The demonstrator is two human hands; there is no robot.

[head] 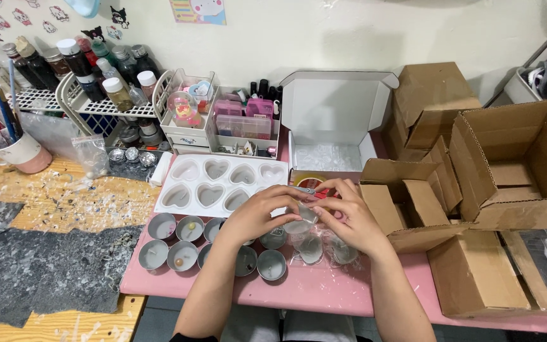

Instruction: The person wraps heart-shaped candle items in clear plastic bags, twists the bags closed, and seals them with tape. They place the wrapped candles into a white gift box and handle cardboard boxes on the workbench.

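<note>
Head view: both hands meet over the pink tray [324,291]. Right hand [349,218] has its fingers closed around a small tool with a red handle [311,192]. Left hand [257,212] curls over a clear heart-shaped piece [300,225], fingers touching it. Round tins [182,255] sit just left; a white heart mould [213,183] lies behind them.

Two hands [257,215], one heart mould [220,185], four cardboard boxes [514,168].
</note>
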